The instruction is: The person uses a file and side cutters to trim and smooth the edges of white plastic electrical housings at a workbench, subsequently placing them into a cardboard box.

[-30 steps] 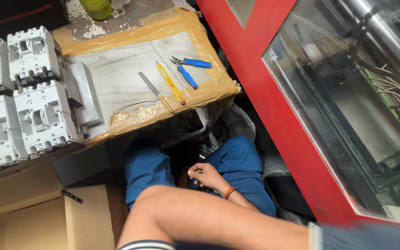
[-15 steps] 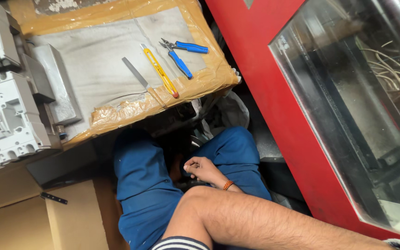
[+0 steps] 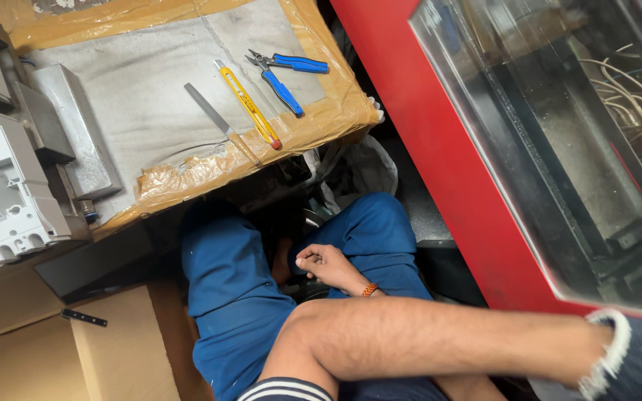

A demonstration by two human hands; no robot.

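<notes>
One hand shows: my right hand [image 3: 325, 263], with an orange band at the wrist, lies loosely curled between two knees in blue trousers [image 3: 224, 297]. I see nothing in its fingers. A bare, hairy limb [image 3: 425, 338] crosses in front of its wrist, running from a frayed denim hem [image 3: 607, 353] at the right to a striped cuff [image 3: 284, 390] at the bottom. My left hand is out of view. The nearest tools lie above the knees on a taped board [image 3: 321, 122]: blue-handled pliers [image 3: 287, 74], a yellow utility knife [image 3: 250, 108] and a thin metal file [image 3: 213, 119].
White moulded breaker housings [image 3: 1, 200] and a grey metal block [image 3: 76, 134] stand at the left. Cardboard boxes [image 3: 113, 349] with a small black tool [image 3: 83, 318] sit at the lower left. A red-framed machine window [image 3: 447, 148] fills the right side.
The view has shifted and closed in, so the board and tools appear larger and farther left. The hand stays curled between the knees.
</notes>
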